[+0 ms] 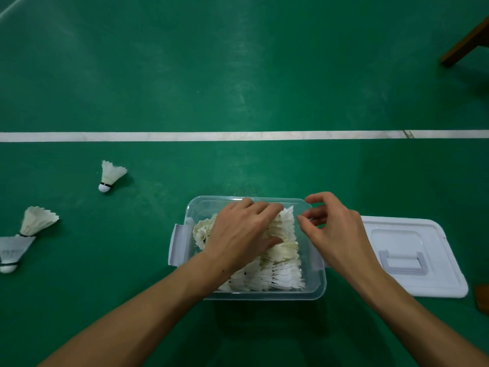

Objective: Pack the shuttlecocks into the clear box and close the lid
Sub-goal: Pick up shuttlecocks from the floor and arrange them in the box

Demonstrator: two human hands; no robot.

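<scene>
A clear plastic box (317, 282) with pale clip handles stands on the green floor, holding several white shuttlecocks (284, 274) lying in rows. My left hand (243, 231) lies flat over the shuttlecocks inside the box, fingers straight, pressing on them. My right hand (333, 229) hovers above the box's right rim, fingers loosely curled and holding nothing. The white lid (412, 258) lies flat on the floor just right of the box. Three loose shuttlecocks lie to the left: one (109, 174) farther away, two (37, 221) (12, 251) at the left edge.
A white court line (238, 135) runs across the green floor beyond the box. A brown wooden leg (465, 43) slants in at the top right. A brown object (483, 298) shows at the right edge near the lid.
</scene>
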